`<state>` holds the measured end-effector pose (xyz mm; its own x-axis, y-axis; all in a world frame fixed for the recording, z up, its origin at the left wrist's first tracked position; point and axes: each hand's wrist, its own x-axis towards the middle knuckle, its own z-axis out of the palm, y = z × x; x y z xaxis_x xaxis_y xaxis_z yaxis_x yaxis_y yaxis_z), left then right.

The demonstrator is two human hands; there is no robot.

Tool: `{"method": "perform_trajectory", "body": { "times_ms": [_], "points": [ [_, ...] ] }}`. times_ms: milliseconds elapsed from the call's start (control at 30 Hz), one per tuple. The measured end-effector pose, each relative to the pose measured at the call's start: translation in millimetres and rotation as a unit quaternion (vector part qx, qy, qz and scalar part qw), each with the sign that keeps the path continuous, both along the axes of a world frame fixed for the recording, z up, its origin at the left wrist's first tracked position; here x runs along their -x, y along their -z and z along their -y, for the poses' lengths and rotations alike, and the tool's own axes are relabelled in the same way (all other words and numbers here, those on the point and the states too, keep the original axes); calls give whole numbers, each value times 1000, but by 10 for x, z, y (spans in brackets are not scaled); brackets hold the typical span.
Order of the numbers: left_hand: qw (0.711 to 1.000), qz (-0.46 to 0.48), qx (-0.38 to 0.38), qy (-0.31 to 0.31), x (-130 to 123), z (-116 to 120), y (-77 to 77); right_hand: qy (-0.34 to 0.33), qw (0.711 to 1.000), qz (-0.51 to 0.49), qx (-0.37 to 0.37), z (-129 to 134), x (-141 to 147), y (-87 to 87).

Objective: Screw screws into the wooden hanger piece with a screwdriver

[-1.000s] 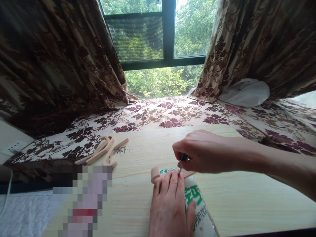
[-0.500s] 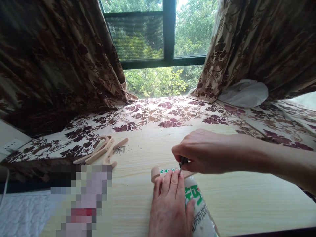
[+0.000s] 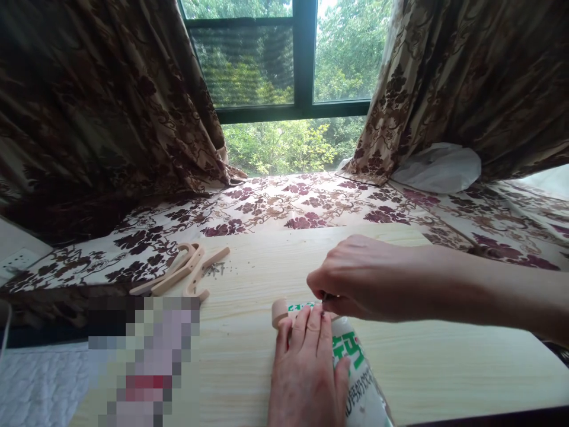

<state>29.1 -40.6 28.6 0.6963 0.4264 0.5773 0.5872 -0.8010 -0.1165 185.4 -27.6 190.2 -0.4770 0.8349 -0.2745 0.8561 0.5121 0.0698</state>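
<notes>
My left hand holds a pale wooden hook down, its fingers bent over the wood and its thumb spread to the side. The hook's rounded end juts out left of my fingers; much of the rest is hidden. Beneath it lies a white plastic bag with green and black print. My right hand is closed round a small dark tool, seemingly a short screwdriver, just beyond my left fingertips. Most of the tool is covered by my fingers, and its tip cannot be made out.
More wooden hooks lie at the table's left edge, beside a small heap of screws. The pale wood-grain table meets a floral-covered ledge below the window. A blurred patch hides the lower left.
My right hand has turned and dropped slightly, so less of the dark tool shows. My left hand and the hook stay in place.
</notes>
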Motion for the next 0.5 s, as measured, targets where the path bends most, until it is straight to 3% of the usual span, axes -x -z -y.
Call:
{"method": "perform_trajectory", "body": {
  "times_ms": [100, 300, 500],
  "points": [
    [1000, -13, 3, 2, 9, -5, 15, 45, 998, -29, -20, -26, -43, 24],
    [1000, -7, 8, 6, 9, -3, 34, -4, 1000, 7, 6, 27, -49, -87],
    [999, -27, 24, 12, 24, -18, 53, 23, 999, -12, -21, -23, -37, 15]
  ]
}}
